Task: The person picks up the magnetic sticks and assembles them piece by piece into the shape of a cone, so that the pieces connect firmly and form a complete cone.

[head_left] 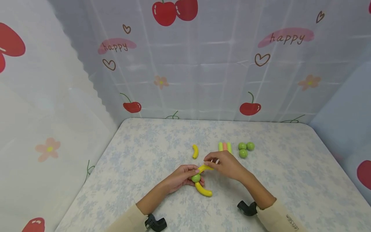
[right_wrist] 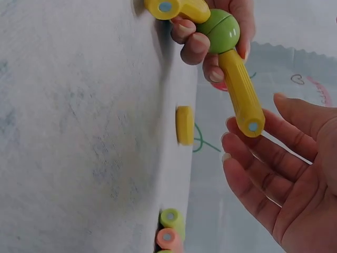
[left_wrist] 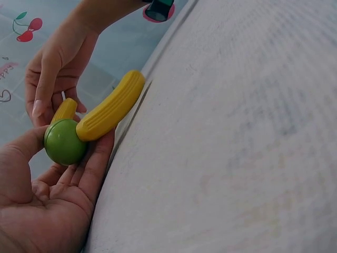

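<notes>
Left hand pinches the green ball low over the worktop; right hand seems to pinch one yellow arm. Light, stiff, slick plastic: grip the ribs

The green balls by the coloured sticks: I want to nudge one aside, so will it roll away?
Probably yes. The green balls look round, smooth and glossy, so a push would likely send one rolling across the flat table. They look like small, hard plastic, likely light. Touching neighbours may get knocked apart too.
</notes>
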Tool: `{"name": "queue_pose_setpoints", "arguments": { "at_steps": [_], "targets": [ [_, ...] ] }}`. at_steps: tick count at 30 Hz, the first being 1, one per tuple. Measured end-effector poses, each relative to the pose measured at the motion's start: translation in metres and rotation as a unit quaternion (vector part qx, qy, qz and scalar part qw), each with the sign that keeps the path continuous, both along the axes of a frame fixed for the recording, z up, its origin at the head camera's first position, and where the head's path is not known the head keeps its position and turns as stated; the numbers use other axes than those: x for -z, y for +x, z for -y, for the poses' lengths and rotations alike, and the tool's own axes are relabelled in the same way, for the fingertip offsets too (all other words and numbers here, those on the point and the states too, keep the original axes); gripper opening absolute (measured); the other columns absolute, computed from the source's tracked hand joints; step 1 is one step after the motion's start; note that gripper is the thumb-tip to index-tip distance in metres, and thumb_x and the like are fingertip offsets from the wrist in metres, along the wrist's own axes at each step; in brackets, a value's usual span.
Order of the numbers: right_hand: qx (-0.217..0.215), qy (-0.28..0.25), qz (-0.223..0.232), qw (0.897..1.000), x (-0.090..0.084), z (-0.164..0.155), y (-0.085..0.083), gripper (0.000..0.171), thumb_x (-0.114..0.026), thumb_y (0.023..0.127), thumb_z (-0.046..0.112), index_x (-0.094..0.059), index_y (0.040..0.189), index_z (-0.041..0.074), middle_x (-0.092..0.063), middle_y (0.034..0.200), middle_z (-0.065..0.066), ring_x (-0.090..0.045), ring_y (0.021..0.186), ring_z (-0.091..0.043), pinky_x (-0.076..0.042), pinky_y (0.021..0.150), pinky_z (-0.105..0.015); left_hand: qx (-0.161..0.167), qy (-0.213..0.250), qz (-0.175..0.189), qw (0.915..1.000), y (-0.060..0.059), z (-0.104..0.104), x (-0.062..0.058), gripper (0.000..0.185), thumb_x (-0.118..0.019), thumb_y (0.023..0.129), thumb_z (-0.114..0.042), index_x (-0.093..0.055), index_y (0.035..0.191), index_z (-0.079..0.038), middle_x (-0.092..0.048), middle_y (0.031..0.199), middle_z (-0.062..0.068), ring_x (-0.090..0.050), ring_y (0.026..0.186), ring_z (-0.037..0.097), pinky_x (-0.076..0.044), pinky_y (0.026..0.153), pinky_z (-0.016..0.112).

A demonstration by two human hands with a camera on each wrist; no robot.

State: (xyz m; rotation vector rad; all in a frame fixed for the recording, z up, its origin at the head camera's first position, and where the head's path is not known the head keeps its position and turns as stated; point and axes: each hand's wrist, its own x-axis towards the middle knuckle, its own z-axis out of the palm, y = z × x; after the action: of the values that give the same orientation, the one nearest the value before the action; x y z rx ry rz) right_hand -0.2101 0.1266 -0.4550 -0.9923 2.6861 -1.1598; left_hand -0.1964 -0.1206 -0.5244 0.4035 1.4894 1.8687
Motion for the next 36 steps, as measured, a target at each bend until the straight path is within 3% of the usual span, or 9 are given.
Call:
{"name": "queue_pose_setpoints", "arguments": {
  "at_steps": [8,18,24,36],
  "targets": [
    [0.038,-0.024,-0.019,0.999,-0.007,-0.021,-0.009,0.011,-0.072,0.097,0.019,-0.078,0.105,0.015,-0.073,0.096,0.007,-0.065,0.082,-0.009,-0.056,0.071,-0.028,-0.002,-0.002,-0.004,1.0000,0.000,-0.001,0.000,0.044,-0.053,0.108,-0.025,-0.053,0.132,0.012,-0.073,0.105,0.012,-0.072,0.101,0.023,-0.058,0.087,0.036],
    [0.110,-0.002,-0.034,0.993,-0.018,-0.051,-0.018,0.016,-0.075,0.094,0.014,-0.076,0.109,0.007,-0.075,0.102,-0.001,-0.068,0.086,-0.017,-0.057,0.072,-0.034,-0.012,0.000,0.013,0.9999,0.000,-0.001,0.001,0.042,-0.052,0.108,-0.024,-0.054,0.132,0.011,-0.073,0.105,0.013,-0.072,0.100,0.022,-0.058,0.087,0.036],
    [0.152,0.013,-0.020,0.988,-0.022,-0.073,-0.024,0.018,-0.075,0.094,0.015,-0.075,0.109,0.005,-0.074,0.102,-0.006,-0.067,0.089,-0.025,-0.055,0.066,-0.032,-0.015,0.007,0.019,0.9997,-0.001,-0.001,0.001,0.039,-0.052,0.108,-0.022,-0.051,0.130,0.010,-0.074,0.105,0.012,-0.072,0.102,0.022,-0.058,0.088,0.037],
    [0.184,0.070,-0.030,0.980,-0.010,-0.109,-0.028,0.020,-0.078,0.090,0.011,-0.075,0.107,0.001,-0.074,0.099,-0.009,-0.068,0.084,-0.025,-0.056,0.069,-0.038,-0.041,-0.011,0.002,0.9991,-0.001,-0.002,0.002,0.037,-0.054,0.107,-0.023,-0.054,0.126,0.008,-0.074,0.105,0.013,-0.072,0.102,0.023,-0.058,0.085,0.033]
  ]
}}
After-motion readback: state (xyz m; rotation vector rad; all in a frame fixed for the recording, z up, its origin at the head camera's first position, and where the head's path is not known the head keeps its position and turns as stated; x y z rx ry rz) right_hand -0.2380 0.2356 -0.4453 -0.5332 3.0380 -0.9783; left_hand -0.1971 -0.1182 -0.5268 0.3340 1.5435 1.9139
